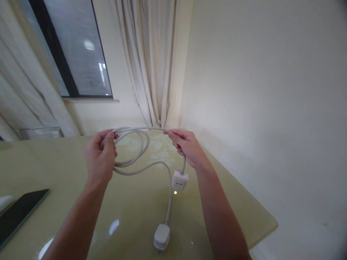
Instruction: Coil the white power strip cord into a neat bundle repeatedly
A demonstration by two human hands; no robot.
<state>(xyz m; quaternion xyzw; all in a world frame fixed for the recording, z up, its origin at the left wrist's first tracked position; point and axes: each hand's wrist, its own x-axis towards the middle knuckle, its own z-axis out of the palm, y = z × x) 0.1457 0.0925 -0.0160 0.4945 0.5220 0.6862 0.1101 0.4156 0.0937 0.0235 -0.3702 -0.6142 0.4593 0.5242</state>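
Observation:
A pale grey extension cord (143, 144) is wound in loose loops above the table. My left hand (103, 155) pinches the gathered loops between thumb and fingers. My right hand (187, 144) is closed on a single stretch of the same cord, which runs across between both hands. Below the right hand hangs the white socket block (180, 180) on a short length of cord. The other end drops from the loops to a white plug (162, 237), low and in front of me; I cannot tell whether it touches the tabletop.
A glossy yellow-green table (130, 202) spreads beneath my hands, its right corner close to the wall (265, 108). On the left lies a dark flat tablet-like object (21, 213), beside a partly visible white item (4, 202). Curtains (151, 54) and a window (78, 43) are behind.

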